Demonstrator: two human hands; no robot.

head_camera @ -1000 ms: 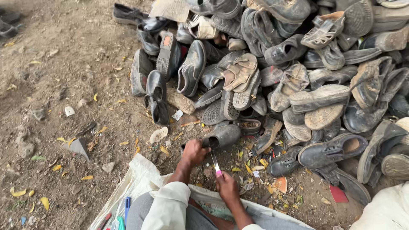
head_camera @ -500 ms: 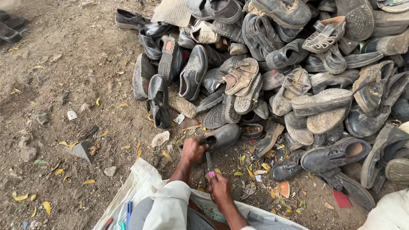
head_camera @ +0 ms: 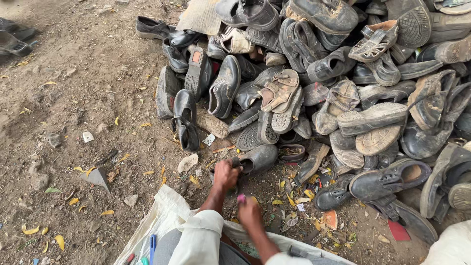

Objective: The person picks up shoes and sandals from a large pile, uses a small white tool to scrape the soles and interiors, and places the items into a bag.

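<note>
Both hands had shifted slightly. My left hand (head_camera: 225, 175) clasped a dark worn shoe (head_camera: 258, 159) at the shoe pile (head_camera: 343, 98); my right hand (head_camera: 249, 212) gripped a pink-handled tool (head_camera: 241, 198). It seemed stiff, dusty, best held by the heel.

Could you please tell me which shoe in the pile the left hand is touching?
The dark grey shoe at the pile's near edge; the left hand grips its heel.

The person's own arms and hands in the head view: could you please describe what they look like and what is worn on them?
Both hands are bare, with no gloves, rings or watch visible. The left hand has a bare forearm, with a loose off-white sleeve rolled up near the elbow. The right hand also shows a bare forearm, with an off-white sleeve edge at the frame bottom.
</note>
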